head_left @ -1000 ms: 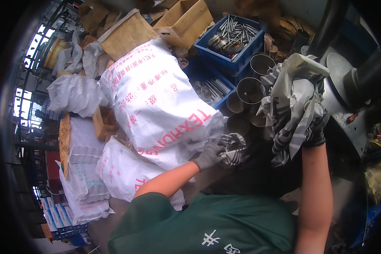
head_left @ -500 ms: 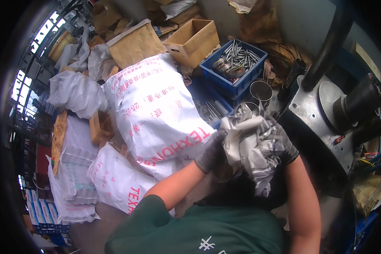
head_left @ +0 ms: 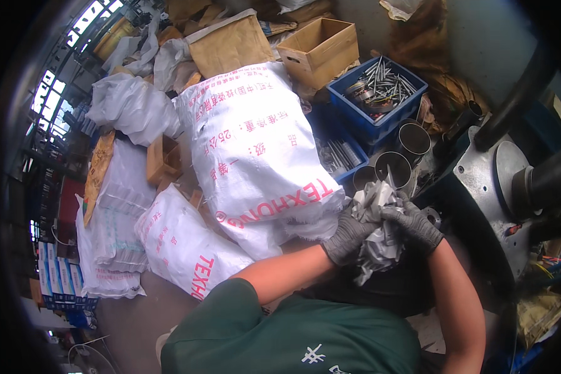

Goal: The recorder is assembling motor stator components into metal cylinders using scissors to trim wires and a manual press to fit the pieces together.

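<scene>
Both my hands wear dark grey gloves and meet in front of my chest around a crumpled white rag (head_left: pixel 380 246). My left hand (head_left: pixel 349 234) grips the rag from the left side. My right hand (head_left: pixel 414 225) closes over it from the right and top. The rag's loose ends hang down below my hands and stick up above them. Whatever may be wrapped inside the rag is hidden.
A big white woven sack (head_left: pixel 255 149) lies left of my hands, another sack (head_left: pixel 187 249) below it. Two metal cylinders (head_left: pixel 402 156) and a blue crate of metal rods (head_left: pixel 377 93) stand beyond. A grey machine (head_left: pixel 511 187) fills the right; cardboard boxes (head_left: pixel 321 47) sit behind.
My hands have come down and together with the rag, from near the machine to in front of my chest. The rag is now bunched tighter between both gloves.
</scene>
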Motion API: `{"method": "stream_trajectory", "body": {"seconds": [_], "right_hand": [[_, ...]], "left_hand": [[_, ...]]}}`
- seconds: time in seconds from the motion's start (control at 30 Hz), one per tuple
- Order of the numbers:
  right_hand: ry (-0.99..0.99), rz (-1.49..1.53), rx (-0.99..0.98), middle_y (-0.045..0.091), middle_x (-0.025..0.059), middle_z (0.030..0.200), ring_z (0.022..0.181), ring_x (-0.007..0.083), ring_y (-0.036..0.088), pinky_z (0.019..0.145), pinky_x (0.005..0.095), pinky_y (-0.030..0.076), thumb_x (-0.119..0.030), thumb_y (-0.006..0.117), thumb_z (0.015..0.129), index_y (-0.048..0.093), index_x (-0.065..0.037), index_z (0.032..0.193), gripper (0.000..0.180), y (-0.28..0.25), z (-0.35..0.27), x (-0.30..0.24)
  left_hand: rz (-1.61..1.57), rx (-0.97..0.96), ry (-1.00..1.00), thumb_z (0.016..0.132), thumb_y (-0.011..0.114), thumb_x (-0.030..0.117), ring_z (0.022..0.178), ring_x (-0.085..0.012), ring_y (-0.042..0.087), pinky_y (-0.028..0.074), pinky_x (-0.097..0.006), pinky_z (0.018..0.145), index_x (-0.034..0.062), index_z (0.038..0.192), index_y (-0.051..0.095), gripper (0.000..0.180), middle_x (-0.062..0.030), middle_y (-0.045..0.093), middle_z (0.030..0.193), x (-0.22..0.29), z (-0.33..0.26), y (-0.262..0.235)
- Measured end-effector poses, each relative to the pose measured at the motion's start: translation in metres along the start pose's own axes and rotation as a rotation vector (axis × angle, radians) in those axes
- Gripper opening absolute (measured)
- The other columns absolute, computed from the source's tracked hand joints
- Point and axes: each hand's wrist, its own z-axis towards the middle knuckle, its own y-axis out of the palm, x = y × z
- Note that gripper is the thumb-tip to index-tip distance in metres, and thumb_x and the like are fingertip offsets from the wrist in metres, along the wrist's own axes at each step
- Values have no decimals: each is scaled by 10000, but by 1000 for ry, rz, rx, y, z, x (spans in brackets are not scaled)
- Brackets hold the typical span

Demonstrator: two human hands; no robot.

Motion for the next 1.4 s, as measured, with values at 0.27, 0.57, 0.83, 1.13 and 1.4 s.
{"method": "stream_trajectory", "body": {"seconds": [0.27, 0.57, 0.83, 1.13, 1.4], "right_hand": [[-35, -925, 178, 720, 233, 1045, 1001, 342, 715, 888, 396, 554, -303, 744, 855, 655, 4, 1195, 467, 3, 20, -5], [-221, -1164, 206, 660, 228, 1255, 1169, 373, 642, 1011, 429, 510, -87, 646, 797, 587, -56, 1340, 547, 71, 83, -31], [-57, -1146, -33, 514, 257, 1466, 1343, 394, 529, 1126, 419, 429, -206, 744, 770, 354, -78, 1543, 875, 106, 122, -44], [-58, -1204, 0, 634, 271, 1310, 1227, 384, 622, 1063, 435, 470, -514, 709, 823, 591, 4, 1317, 726, 118, 141, -30], [-371, -590, 460, 689, 277, 1101, 1078, 444, 651, 931, 504, 491, -380, 566, 988, 701, -28, 1115, 398, 111, 149, -35]], "left_hand": [[-737, -180, -832, 983, 643, 171, 1186, -222, 631, 533, -355, 1033, 99, 1555, 363, 641, -123, 583, 1395, -113, -70, -117], [163, -249, -380, 952, 667, 160, 1254, -173, 562, 458, -308, 1076, 89, 1569, 370, 689, -101, 563, 1438, 44, 6, -177], [1093, -240, -43, 931, 678, 235, 1424, -305, 430, 354, -387, 1183, 41, 1498, 454, 640, -165, 425, 1551, 113, 16, -233], [457, -116, 72, 924, 687, 312, 1461, -305, 370, 344, -451, 1190, 70, 1575, 312, 790, -162, 385, 1564, 108, 18, -277], [9, -147, -89, 919, 694, 288, 1443, -293, 397, 375, -438, 1172, 67, 1585, 286, 811, -150, 391, 1561, 94, 21, -261]]}}
